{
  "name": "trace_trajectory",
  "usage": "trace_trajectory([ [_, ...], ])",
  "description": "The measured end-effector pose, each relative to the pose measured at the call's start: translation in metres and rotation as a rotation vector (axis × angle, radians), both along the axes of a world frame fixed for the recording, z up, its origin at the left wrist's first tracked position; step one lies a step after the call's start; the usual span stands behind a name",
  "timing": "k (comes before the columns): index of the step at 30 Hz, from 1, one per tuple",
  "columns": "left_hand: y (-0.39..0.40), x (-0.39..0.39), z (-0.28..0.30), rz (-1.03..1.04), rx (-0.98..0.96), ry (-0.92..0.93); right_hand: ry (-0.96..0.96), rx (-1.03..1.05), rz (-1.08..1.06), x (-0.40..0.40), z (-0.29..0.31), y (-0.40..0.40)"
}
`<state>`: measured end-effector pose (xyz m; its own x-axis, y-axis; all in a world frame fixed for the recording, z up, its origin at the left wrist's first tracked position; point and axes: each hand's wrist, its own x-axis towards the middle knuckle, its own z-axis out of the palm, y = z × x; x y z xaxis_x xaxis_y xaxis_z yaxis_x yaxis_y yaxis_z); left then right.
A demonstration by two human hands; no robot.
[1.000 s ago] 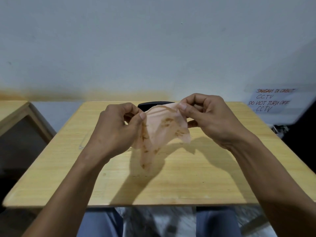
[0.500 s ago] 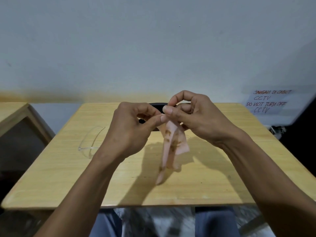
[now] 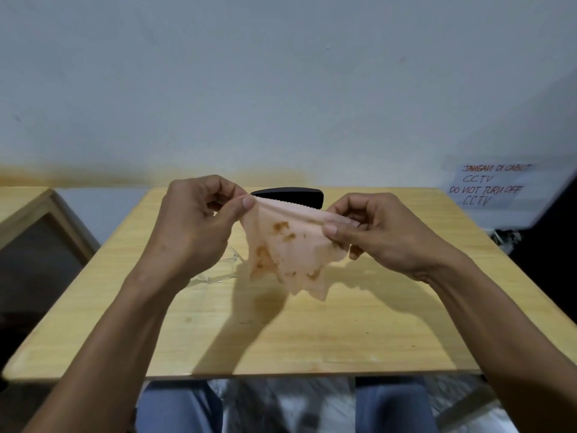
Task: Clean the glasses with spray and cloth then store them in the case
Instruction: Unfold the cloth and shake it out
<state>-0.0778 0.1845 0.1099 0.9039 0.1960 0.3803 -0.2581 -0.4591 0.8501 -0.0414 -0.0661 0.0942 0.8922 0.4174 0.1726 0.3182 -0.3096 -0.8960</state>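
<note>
Wood table (image 3: 359, 339) | L hand (image 3: 193, 232) + R hand (image 3: 384, 235) raised, pinching cloth (image 3: 290, 245) taut

Person's going sleeveless-looking here, both forearms bare, no rings or watch showing on the left hand (image 3: 193, 228) or right hand (image 3: 385, 232); they're wearing blue trousers (image 3: 175, 407) at bottom of frame.

Table (image 3: 359, 339) as landmark. Cloth (image 3: 290, 245) above its middle, off the surface, stretched between left hand (image 3: 190, 232) at its left corner and right hand (image 3: 384, 235) at its right. Case (image 3: 290, 196) on table's far edge, behind cloth. Glasses (image 3: 218, 273) lie on table, left of centre, partly under left hand. Paper notice (image 3: 490, 185) beyond table's far right corner.
</note>
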Motion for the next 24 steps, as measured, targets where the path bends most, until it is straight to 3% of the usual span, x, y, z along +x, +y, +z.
trace_trajectory([
  [5, 0.007, -0.004, 0.001, -0.033, 0.028, 0.005, -0.048, 0.161, -0.116, -0.004, 0.004, -0.011],
  [11, 0.005, 0.009, -0.003, 0.015, 0.128, -0.008, -0.104, 0.161, -0.242, 0.008, 0.001, -0.016],
  [18, -0.007, 0.019, -0.006, 0.133, 0.305, -0.222, -0.305, 0.192, -0.427, 0.015, -0.011, -0.017],
  [21, -0.001, 0.001, -0.031, 0.078, 0.468, -0.284, -0.346, 0.11, -0.411, 0.002, -0.034, -0.026],
  [24, 0.003, -0.022, -0.074, -0.059, 0.668, -0.106, -0.266, -0.131, -0.295, -0.019, -0.077, -0.037],
])
